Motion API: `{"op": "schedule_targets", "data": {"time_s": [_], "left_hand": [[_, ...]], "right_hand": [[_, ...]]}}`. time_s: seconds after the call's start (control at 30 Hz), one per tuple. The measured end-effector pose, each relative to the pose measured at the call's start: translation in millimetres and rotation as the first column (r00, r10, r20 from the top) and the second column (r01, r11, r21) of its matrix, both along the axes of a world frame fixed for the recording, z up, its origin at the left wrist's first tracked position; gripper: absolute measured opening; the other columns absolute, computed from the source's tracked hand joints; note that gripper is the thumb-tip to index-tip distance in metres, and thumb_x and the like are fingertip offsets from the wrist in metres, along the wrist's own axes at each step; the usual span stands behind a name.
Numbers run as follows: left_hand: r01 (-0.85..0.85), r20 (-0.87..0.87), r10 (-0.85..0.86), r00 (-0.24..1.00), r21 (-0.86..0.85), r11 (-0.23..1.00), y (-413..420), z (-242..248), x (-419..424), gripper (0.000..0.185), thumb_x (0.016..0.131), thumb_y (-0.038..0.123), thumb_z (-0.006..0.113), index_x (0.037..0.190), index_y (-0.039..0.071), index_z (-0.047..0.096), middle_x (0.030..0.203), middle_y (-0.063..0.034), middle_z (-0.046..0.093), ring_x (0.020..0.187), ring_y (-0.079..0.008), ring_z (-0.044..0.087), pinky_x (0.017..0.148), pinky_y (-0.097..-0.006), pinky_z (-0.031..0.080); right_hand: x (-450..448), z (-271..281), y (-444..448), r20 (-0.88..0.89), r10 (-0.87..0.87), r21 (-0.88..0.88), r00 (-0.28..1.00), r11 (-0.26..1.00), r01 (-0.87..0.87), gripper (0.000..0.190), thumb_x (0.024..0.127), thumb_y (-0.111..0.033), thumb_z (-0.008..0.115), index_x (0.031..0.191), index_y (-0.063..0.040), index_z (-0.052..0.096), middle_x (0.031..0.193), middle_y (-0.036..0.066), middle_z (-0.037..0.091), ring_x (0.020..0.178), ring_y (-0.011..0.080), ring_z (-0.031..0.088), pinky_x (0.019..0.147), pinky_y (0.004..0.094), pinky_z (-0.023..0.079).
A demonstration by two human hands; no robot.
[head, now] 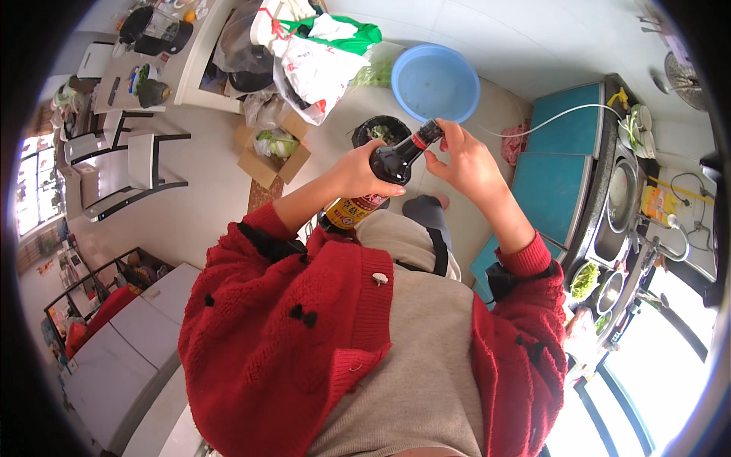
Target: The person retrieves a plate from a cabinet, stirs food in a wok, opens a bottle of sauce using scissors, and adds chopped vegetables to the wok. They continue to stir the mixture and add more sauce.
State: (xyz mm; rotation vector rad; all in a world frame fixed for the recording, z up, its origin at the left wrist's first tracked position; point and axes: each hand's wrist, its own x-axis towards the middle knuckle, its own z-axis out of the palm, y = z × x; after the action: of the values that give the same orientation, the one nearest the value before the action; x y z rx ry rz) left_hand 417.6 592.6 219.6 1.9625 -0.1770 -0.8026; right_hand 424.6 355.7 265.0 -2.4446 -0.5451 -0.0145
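My left hand [365, 174] is wrapped around the shoulder of a dark glass sauce bottle [394, 163], with the thumb across its front. The bottle is tilted, its neck pointing up and to the right; a yellow and red label with writing shows below the hand. At the mouth, the fingers of my right hand [465, 157] touch the black cap [432, 130], above a red neck band [421, 140]. The right thumb stands apart from the neck. Whether those fingers grip the cap is unclear. Beyond the bottle, a black-lined bin [381, 130] with vegetable scraps stands on the floor, partly hidden.
A blue plastic basin [436, 83] stands by the wall. Left of it are plastic bags [320, 68] and a cardboard box [257, 165] with cabbage. Teal cabinets [551, 185] carry a counter with a sink [608, 243] on the right. Chairs [143, 163] are at left.
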Motion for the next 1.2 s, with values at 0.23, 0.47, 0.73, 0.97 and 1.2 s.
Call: {"op": "schedule_targets", "data": {"time_s": [0.23, 0.47, 0.73, 0.97, 1.2], "left_hand": [[-0.157, -0.226, 0.138, 0.964, -0.07, 0.985, 39.4, -58.3, -29.2, 0.084, 0.055, 0.042, 0.086, 0.12, 0.001, 0.053, 0.103, -0.0147, 0.065, 0.096, -0.0233, 0.063, 0.086, -0.0342, 0.047], [-0.503, -0.512, 0.382, 0.769, -0.118, 0.856, 65.6, -154.8, -48.5, 0.056, 0.064, 0.013, 0.085, 0.108, 0.002, 0.052, 0.094, -0.0071, 0.062, 0.088, -0.0157, 0.06, 0.081, -0.0319, 0.05], [-0.692, -0.799, 0.363, 0.48, -0.09, 0.716, 53.2, -288.6, -48.5, 0.054, 0.072, 0.009, 0.077, 0.116, 0.004, 0.046, 0.096, -0.0093, 0.061, 0.089, -0.0212, 0.063, 0.081, -0.0363, 0.052], [-0.623, -0.901, 0.181, 0.394, -0.117, 0.774, 43.0, -319.3, -40.3, 0.039, 0.082, 0.019, 0.068, 0.112, 0.0, 0.054, 0.093, -0.0137, 0.065, 0.082, -0.0256, 0.067, 0.075, -0.0389, 0.055], [-0.427, -0.914, -0.168, 0.369, -0.327, 0.843, 7.8, -244.1, -6.0, 0.074, 0.082, 0.066, 0.051, 0.112, -0.002, 0.054, 0.1, -0.0192, 0.062, 0.092, -0.0341, 0.063, 0.085, -0.0468, 0.051]], "right_hand": [[19.6, -84.3, 28.2, -0.114, 0.188, 0.072, 0.976, 0.981, -0.181, 0.03, 0.084, -0.012, 0.061, 0.108, 0.0, 0.049, 0.077, 0.01, 0.059, 0.062, 0.0301, 0.062, 0.053, 0.0428, 0.05], [31.3, -353.7, 40.6, -0.989, -0.049, 0.104, 0.138, 0.434, 0.895, 0.021, 0.083, -0.004, 0.055, 0.103, 0.002, 0.053, 0.074, 0.007, 0.053, 0.057, 0.02, 0.055, 0.047, 0.0386, 0.045], [52.6, -606.2, 76.4, -0.998, -0.06, 0.021, 0.035, 0.223, 0.975, 0.04, 0.089, -0.004, 0.054, 0.126, 0.006, 0.043, 0.13, 0.015, 0.05, 0.124, 0.0248, 0.042, 0.102, 0.0344, 0.036], [-53.2, -524.4, -42.7, -0.712, -0.546, -0.226, 0.44, 0.773, 0.593, 0.027, 0.09, -0.019, 0.053, 0.115, -0.011, 0.061, 0.106, 0.018, 0.065, 0.093, 0.0373, 0.063, 0.083, 0.0435, 0.051], [-279.3, -285.5, -260.3, 0.295, -0.937, -0.247, 0.185, 0.113, 0.962, 0.043, 0.072, 0.007, 0.053, 0.114, -0.002, 0.052, 0.119, 0.02, 0.052, 0.115, 0.0381, 0.044, 0.099, 0.0477, 0.036]]}}
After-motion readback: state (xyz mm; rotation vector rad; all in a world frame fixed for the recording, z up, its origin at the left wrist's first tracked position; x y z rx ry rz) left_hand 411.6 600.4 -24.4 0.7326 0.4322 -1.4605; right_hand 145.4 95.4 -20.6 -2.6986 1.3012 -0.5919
